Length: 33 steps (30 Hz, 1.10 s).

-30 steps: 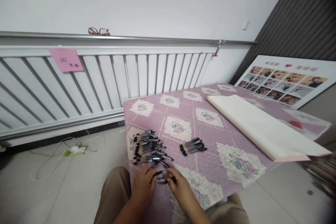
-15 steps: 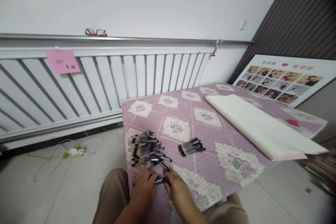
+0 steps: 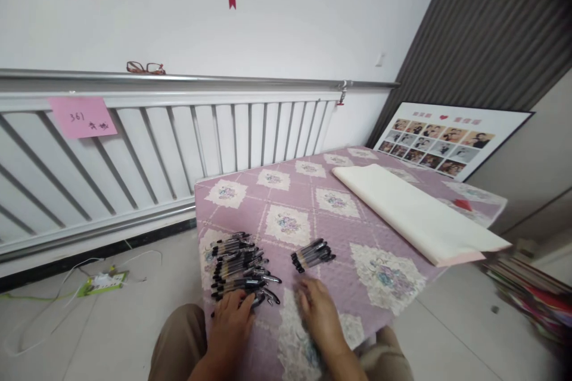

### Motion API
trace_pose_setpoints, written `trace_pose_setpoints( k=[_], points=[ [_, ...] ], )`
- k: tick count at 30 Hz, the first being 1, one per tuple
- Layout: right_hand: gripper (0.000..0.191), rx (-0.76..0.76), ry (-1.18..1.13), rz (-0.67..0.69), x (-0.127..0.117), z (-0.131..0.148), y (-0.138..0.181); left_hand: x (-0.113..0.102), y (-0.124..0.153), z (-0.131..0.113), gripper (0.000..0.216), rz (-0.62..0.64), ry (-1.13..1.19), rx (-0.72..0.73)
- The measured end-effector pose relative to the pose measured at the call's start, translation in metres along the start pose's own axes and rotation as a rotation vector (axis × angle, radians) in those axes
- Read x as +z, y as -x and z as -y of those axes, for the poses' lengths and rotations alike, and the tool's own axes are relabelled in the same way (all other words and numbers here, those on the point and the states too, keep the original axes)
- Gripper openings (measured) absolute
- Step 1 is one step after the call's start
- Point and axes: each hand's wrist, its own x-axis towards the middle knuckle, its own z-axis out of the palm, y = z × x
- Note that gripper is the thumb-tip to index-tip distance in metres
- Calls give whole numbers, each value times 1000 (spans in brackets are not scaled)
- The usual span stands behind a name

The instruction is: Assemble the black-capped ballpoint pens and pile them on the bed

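My left hand (image 3: 231, 317) lies at the table's near left edge with its fingers closed on a black pen (image 3: 258, 300), whose end sticks out past the thumb. Just above it is a loose pile of several black pens (image 3: 236, 262), some askew. My right hand (image 3: 319, 309) is over the cloth, below a smaller, neater bundle of black pens (image 3: 313, 255). Its fingers are bent and slightly smeared, and I cannot make out anything between them.
A purple flowered tablecloth (image 3: 330, 223) covers the table. A folded cream sheet (image 3: 402, 214) lies to the right, with a red piece (image 3: 463, 205) behind it. A white radiator (image 3: 214, 137) runs along the wall. On the floor at left is a power strip (image 3: 105, 283) with cables.
My right hand has moved right, away from my left hand, toward the smaller bundle. My left hand stays near the pile with a pen. The camera view has shifted to the right.
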Motion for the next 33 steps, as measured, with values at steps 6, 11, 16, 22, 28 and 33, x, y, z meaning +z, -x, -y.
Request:
trace_pose_setpoints(
  k=[6,11,16,22,28,33],
  points=[
    [29,-40,227,-58,-6,-54,-26,-5,10,-30,28,-176,78,63],
    [32,7,334,3,-2,-60,-31,-13,1,-26,26,-147,67,153],
    [30,53,422,85,-7,-57,-29,-15,-2,-23,25,-125,81,187],
    [19,-11,456,143,-15,-51,-28,-19,-3,-29,26,-147,96,152],
    [15,-36,322,141,-9,-31,1,-22,-3,-29,27,-128,124,145],
    [25,-91,202,121,1,-4,40,-27,-1,-31,24,-118,156,172]
  ],
)
